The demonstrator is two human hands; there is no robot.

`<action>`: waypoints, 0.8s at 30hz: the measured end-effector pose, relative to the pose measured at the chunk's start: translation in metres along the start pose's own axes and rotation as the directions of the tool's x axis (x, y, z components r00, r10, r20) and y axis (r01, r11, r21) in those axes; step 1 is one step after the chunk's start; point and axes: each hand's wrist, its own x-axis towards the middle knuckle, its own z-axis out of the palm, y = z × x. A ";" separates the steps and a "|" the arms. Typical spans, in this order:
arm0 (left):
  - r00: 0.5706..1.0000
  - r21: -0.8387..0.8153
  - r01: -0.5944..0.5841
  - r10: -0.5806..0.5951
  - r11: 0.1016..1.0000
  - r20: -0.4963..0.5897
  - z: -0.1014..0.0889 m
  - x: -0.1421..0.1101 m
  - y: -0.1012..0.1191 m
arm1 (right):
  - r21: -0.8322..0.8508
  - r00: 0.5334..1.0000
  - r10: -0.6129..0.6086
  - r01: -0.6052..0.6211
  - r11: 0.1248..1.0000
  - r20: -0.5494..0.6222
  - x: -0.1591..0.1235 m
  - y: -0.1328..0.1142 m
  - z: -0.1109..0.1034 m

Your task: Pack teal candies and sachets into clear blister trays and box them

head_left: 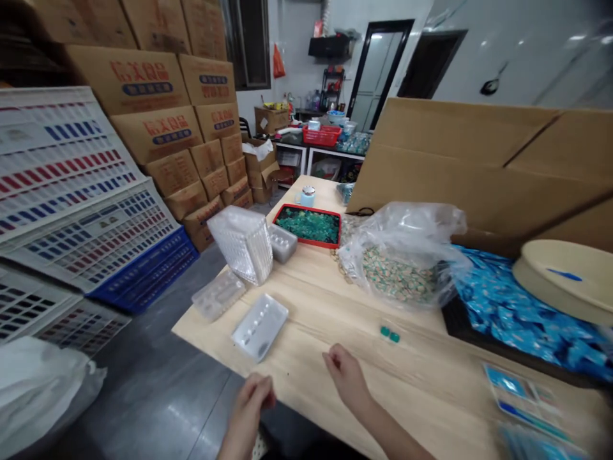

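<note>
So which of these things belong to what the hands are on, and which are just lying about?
At the hands: left hand, right hand, shallow clear plastic tray, two small green pieces, red tray of green pieces, plastic bag of green-and-white pieces.

Lying about: stacked cardboard cartons, blue plastic rack, beige round lid, light blue mug.

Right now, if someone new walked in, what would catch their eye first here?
The stacked cardboard cartons tower along the left wall. On the wooden table, a red-rimmed tray of green pieces sits beside a clear plastic bag. To the right, a black tray is heaped with blue packets.
</note>
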 end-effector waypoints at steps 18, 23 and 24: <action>0.889 0.416 -0.264 0.052 0.870 0.455 0.313 0.300 0.185 | 0.005 0.978 0.157 -0.158 0.987 -0.138 0.174 0.114 -0.032; 0.912 0.506 -0.301 0.089 0.808 0.401 0.387 0.430 0.191 | -0.054 0.990 0.027 -0.034 0.998 -0.136 0.234 0.087 -0.064; 0.908 0.517 -0.327 0.111 0.791 0.404 0.399 0.455 0.190 | -0.087 0.992 -0.057 0.047 0.995 -0.115 0.264 0.077 -0.086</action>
